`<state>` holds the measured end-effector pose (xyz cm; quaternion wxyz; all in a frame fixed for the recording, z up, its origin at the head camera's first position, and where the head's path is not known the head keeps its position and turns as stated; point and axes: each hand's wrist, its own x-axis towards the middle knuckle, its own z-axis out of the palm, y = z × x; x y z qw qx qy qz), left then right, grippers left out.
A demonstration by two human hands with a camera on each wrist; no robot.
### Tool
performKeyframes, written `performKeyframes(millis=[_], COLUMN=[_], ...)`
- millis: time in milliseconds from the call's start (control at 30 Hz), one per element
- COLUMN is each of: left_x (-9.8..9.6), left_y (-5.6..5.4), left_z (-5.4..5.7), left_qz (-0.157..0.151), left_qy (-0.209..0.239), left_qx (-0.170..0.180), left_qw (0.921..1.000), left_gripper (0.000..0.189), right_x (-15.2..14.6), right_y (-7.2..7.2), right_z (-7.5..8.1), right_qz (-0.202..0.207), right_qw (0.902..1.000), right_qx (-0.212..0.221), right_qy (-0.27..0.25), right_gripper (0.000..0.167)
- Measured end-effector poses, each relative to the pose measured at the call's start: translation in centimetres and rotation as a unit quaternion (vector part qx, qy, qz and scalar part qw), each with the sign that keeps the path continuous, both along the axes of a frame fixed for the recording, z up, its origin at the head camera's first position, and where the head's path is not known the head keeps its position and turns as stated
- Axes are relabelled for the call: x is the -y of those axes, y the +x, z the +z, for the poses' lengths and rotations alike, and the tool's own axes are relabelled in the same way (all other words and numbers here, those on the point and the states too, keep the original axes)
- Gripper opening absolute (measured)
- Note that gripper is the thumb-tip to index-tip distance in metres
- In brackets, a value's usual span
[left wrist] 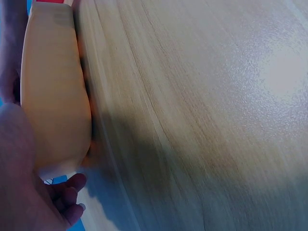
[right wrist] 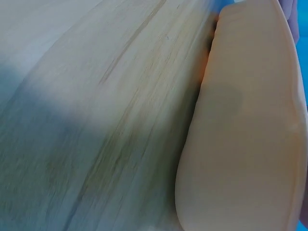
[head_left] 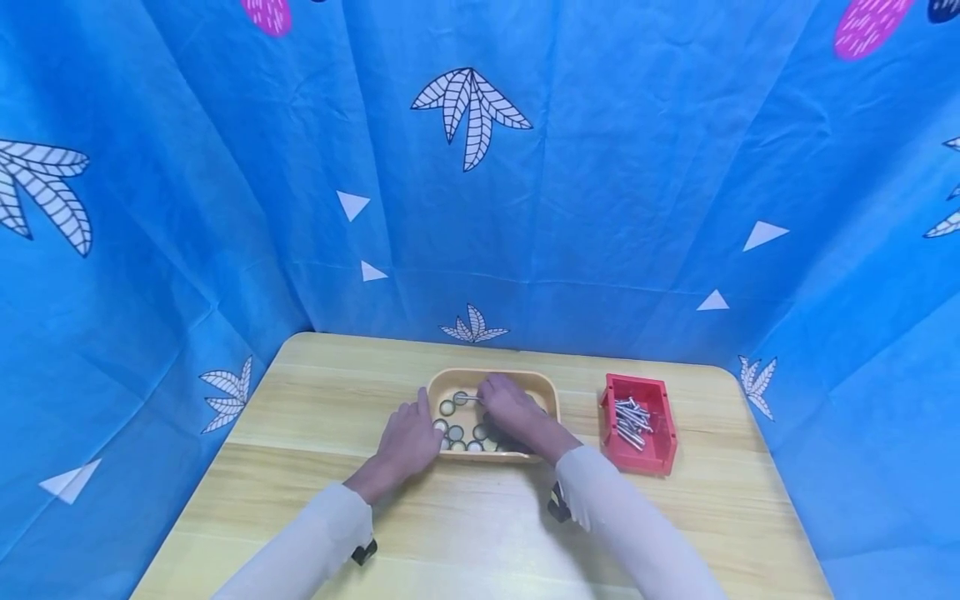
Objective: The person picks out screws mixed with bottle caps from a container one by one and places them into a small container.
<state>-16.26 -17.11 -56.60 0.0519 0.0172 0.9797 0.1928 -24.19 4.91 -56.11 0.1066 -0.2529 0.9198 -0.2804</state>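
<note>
A tan plastic tray (head_left: 498, 457) with rounded ends stands on the table, holding several small round discs (head_left: 455, 432) with grey rims and pale centres. At its left end my left hand (head_left: 408, 437) grips the rim, the thumb side over the edge; in the left wrist view curled fingers (left wrist: 72, 197) show beside the outer wall. My right hand (head_left: 513, 408) reaches into the tray and pinches a thin silver screw (head_left: 471, 397), which points left onto a disc (head_left: 460, 398). Its fingertips are mostly hidden. The right wrist view mainly shows the tray's outer wall (right wrist: 240, 134).
To the right of the tray is a red bin (head_left: 660, 458) with several silver screws (head_left: 632, 423) in it. Wooden tabletop (head_left: 465, 533) lies all around. A blue patterned curtain (head_left: 600, 208) hangs behind the table and at both sides.
</note>
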Motion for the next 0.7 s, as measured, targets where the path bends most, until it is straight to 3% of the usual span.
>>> performKeyframes(millis=[200,400,567,700], left_x=[0.1,0.0,-0.1,-0.1], left_y=[0.1,0.1,0.1,0.1], left_z=[0.0,0.0,-0.1,-0.1], left_qz=[-0.005,-0.008,-0.003,0.001], left_qy=[-0.002,-0.009,-0.009,-0.003], left_qx=[-0.004,-0.008,-0.007,-0.003], left_qw=[1.0,0.9999,0.9999,1.0], left_gripper=[0.086,0.085,0.084,0.084], right_x=[-0.6,-1.3,-2.3,-3.1], right_y=[0.1,0.5,0.6,0.8], right_z=[0.5,1.2,1.6,1.9], right_qz=[0.048,-0.015,-0.075,-0.089], right_qw=[0.9961,0.9987,0.9834,0.9809], right_qx=[-0.065,0.045,0.138,0.142], right_qy=[0.036,-0.02,-0.091,-0.099], right_gripper=[0.024,0.033,0.04,0.034])
